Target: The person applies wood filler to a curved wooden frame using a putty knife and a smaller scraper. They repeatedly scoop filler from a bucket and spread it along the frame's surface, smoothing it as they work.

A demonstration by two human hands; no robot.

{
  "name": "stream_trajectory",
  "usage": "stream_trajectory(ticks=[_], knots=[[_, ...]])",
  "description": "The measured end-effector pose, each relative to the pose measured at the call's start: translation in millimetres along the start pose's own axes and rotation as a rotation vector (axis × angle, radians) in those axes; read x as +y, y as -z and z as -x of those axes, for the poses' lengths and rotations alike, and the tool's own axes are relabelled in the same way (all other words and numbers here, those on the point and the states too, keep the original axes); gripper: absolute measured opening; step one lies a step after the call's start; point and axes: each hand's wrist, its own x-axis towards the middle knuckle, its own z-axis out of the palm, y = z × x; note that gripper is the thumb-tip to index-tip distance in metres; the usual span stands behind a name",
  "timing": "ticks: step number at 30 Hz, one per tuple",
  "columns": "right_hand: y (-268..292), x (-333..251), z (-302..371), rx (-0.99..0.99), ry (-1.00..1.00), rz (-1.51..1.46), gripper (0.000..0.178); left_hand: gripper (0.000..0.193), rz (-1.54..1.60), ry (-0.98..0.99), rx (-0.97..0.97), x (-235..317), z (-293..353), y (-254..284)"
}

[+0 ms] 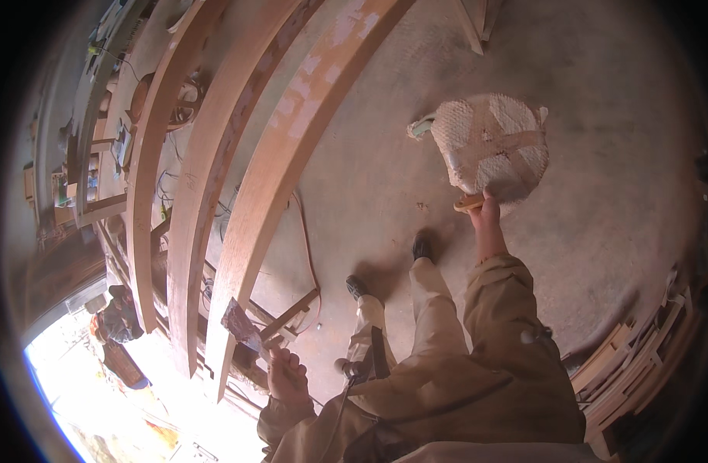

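Observation:
My left hand (pixel 287 376) is closed around a putty knife (pixel 242 324), its blade smeared with a dark purplish paste. The blade is close to the lower end of the nearest long wooden beam (pixel 261 189); whether they touch I cannot tell. That beam carries pale pinkish filler patches on its upper part. Out ahead, my right hand (pixel 487 220) grips a tool with a flat wooden handle (pixel 469 203). Its working end is hard to make out against a rounded, off-white textured bundle (pixel 477 127) crossed with brown tape, just beyond the hand.
Two more long beams (pixel 207 170) (pixel 157 154) run alongside to the left, with cables and clutter behind. A reddish hose (pixel 306 239) lies on the concrete floor (pixel 601 193). Stacked timber strips (pixel 632 355) are at the lower right. Bright light floods the lower left.

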Motion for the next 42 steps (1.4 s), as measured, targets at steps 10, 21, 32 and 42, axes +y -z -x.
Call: stream_trajectory(ticks=[10, 21, 32, 42], knots=[[9.5, 0.1, -29.5, 0.087, 0.049, 0.044, 0.031, 0.014, 0.035, -0.042, -0.110, 38.1, -23.4, -19.4], [129.1, 54.0, 66.1, 0.164, 0.185, 0.234, 0.035, 0.016, 0.035, -0.009, -0.376, 101.6, -107.2, 53.7], [233.2, 240.1, 216.9, 0.158, -0.190, 0.390, 0.026, 0.018, 0.204, -0.024, -0.577, 174.8, -145.0, 112.8], [-3.3, 162.7, 163.9, -0.114, 0.466, 1.632, 0.019, 0.022, 0.201, -0.122, -0.375, 187.9, -144.1, 84.0]])
